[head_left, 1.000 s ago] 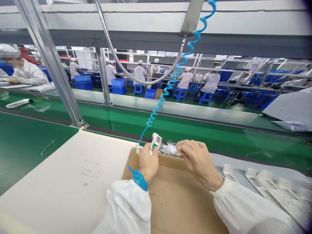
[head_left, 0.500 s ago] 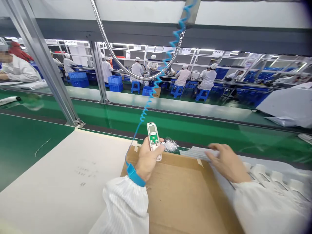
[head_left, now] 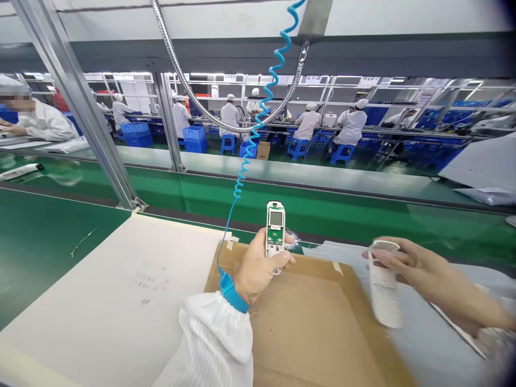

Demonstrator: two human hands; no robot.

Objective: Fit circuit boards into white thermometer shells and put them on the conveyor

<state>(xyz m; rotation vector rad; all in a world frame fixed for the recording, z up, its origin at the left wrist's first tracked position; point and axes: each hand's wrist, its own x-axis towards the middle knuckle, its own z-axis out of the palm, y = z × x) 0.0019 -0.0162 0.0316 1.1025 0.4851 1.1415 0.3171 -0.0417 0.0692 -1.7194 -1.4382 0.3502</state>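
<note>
Held upright in my left hand (head_left: 258,263) is an open handheld device (head_left: 276,228), a white housing half with a small grey screen and a green circuit board showing. A blue wrist strap (head_left: 233,293) with a coiled cord circles my left wrist. On the right, my right hand (head_left: 415,263) grips a long white plastic cover (head_left: 385,298) by its upper end, thumb in front. The cover is blurred at its lower end and hangs tilted over the edge of the cardboard sheet (head_left: 306,322).
White paper (head_left: 97,290) is taped on the left. Grey-white foam sheeting (head_left: 427,344) lies at the right. Behind the cardboard is crumpled clear plastic (head_left: 292,238). A coiled blue cord (head_left: 264,102) and a metal hose (head_left: 181,75) hang ahead. Co-workers sit beyond the green bench.
My right hand, empty before, now holds a white cover taken from the right side. The device in my left hand has turned more upright and sits farther right in view.
</note>
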